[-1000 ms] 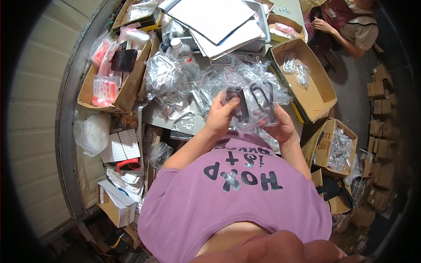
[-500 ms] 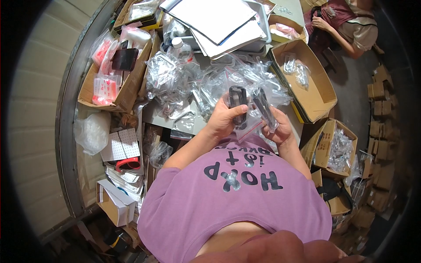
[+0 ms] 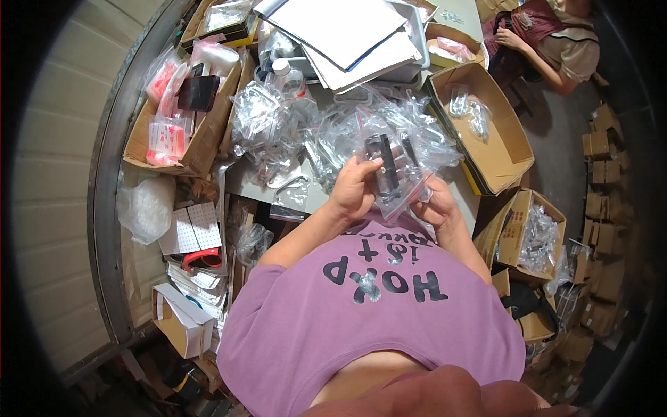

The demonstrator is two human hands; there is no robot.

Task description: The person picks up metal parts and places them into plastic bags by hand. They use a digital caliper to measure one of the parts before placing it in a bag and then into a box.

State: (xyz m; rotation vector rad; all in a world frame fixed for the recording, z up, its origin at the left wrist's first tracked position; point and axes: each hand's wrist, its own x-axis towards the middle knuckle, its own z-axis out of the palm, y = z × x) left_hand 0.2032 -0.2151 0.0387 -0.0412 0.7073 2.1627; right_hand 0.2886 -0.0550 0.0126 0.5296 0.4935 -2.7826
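Observation:
In front of my chest, my left hand (image 3: pixel 353 189) grips a clear zip bag (image 3: pixel 393 197), thumb on top. A dark oblong piece (image 3: pixel 381 160) shows in it, beside the left thumb; its exact kind is unclear. My right hand (image 3: pixel 439 201) is closed at the bag's right side, near the pink-red zip line. Another narrow dark piece (image 3: pixel 408 147) shows through the plastic toward the right fingers. Beyond both hands lies a heap of clear bags (image 3: pixel 271 125) with metallic, loop-shaped parts.
Papers and a clipboard (image 3: pixel 333 31) lie across a grey bin at the back. An open carton (image 3: pixel 511 149) holding a few bagged parts stands right. At left, a carton (image 3: pixel 201 149) holds pink bags and a phone (image 3: pixel 198 94). A white-capped bottle (image 3: pixel 281 68) stands behind the heap. Another person sits upper right.
The two dark pieces, held apart, one per hand, are now close together under clear plastic. The bag has spread out between my hands, and its zip line has shifted right.

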